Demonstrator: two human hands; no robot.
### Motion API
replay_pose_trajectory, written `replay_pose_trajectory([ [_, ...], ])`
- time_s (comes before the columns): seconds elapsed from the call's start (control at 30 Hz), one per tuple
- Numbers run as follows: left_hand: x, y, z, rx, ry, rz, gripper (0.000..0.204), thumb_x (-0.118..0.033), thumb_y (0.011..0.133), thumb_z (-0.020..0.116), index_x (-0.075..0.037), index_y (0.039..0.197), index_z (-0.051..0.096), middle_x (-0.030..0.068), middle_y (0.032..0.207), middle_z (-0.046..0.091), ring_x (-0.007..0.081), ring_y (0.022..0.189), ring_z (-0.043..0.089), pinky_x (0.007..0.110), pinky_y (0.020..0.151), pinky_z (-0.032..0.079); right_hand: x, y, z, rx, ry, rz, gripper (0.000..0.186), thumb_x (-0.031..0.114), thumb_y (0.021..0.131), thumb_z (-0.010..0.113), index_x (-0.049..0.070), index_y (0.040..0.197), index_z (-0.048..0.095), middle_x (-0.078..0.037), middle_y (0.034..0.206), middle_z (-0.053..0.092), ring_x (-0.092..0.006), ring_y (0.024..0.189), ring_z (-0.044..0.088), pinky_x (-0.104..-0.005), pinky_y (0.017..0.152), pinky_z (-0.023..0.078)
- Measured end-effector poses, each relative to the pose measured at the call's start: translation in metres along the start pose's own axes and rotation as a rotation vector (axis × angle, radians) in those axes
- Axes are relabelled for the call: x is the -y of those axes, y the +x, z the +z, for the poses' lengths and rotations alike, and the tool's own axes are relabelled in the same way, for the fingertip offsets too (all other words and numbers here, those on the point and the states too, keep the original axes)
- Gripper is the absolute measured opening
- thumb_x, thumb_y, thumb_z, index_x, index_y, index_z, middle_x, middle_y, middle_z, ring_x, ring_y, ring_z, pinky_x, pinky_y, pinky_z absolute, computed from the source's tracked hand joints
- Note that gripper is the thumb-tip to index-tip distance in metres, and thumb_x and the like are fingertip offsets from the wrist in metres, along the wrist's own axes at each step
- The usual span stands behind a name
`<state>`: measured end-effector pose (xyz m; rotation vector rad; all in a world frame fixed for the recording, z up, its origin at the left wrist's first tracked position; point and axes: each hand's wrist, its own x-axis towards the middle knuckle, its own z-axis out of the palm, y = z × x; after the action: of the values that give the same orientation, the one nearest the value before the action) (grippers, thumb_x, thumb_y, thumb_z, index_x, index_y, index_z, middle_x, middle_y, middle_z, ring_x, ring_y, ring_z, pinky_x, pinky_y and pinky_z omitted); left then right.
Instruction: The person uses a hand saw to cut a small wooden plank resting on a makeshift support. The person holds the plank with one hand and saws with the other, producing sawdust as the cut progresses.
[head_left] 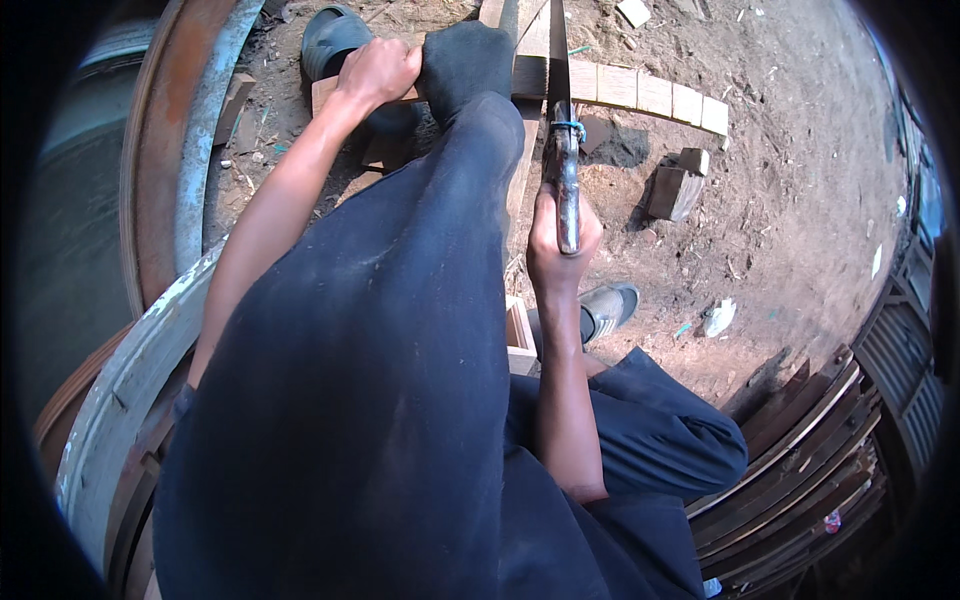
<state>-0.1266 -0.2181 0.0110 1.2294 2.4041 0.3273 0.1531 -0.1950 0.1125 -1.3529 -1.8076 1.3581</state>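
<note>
The leg (430, 220) blocks passage between the hands (375, 72).

Along my left, a rusty brown curved panel (168, 140) is running beside a pale blue strip (205, 130), and a white-painted curved frame (118, 400) is bending nearer me. To my right, a white scrap (719, 318) is lying on bare dirt (800, 190), while dark wooden strips (780, 478) are resting near a corrugated sheet (895, 342).

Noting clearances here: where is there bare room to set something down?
Mostly bare dirt lies right of the wooden block, and between it and the white scrap below. It is crowded around the left hand, wooden strip and handsaw.
</note>
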Motion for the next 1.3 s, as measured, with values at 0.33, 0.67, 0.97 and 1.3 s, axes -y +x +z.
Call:
replay_pose_trajectory([
  [0.33,-0.001,0.002,0.001,-0.010,0.006,0.006,0.042,-0.028,0.089,0.043,0.004,0.074,0.067,0.0313,0.080,0.062,0.0475,0.082,0.062,0.050,0.079,0.049,-0.006,-0.018,-0.008,-0.002,-0.056,-0.004,0.007,0.000,0.080,0.054,-0.004,0.075,0.058,-0.009,0.057,0.053,-0.0111,0.052,0.052,-0.0289,0.050,0.042],
  [0.67,-0.001,0.000,0.001,-0.007,0.010,0.009,0.045,-0.031,0.090,0.043,0.005,0.076,0.067,0.0310,0.081,0.062,0.0470,0.083,0.062,0.050,0.079,0.049,-0.012,-0.033,-0.016,0.003,-0.120,0.019,0.007,0.000,0.080,0.055,-0.003,0.074,0.057,-0.010,0.056,0.053,-0.0122,0.055,0.056,-0.0293,0.052,0.044],
  [0.97,0.000,0.001,-0.003,-0.017,0.029,-0.005,0.045,-0.031,0.090,0.042,0.004,0.076,0.067,0.0311,0.083,0.062,0.0470,0.085,0.062,0.050,0.079,0.049,-0.010,-0.034,-0.019,0.037,-0.108,0.023,0.008,0.002,0.081,0.055,-0.003,0.076,0.059,-0.010,0.059,0.055,-0.0131,0.053,0.055,-0.0292,0.053,0.044],
  [1.3,0.002,-0.001,0.003,-0.046,0.014,-0.014,0.046,-0.031,0.090,0.042,0.004,0.075,0.067,0.0306,0.082,0.062,0.0462,0.084,0.062,0.050,0.078,0.049,-0.003,-0.023,-0.016,0.040,-0.124,-0.007,0.008,0.001,0.081,0.055,-0.003,0.076,0.058,-0.006,0.059,0.054,-0.0100,0.055,0.054,-0.0273,0.052,0.042],
])
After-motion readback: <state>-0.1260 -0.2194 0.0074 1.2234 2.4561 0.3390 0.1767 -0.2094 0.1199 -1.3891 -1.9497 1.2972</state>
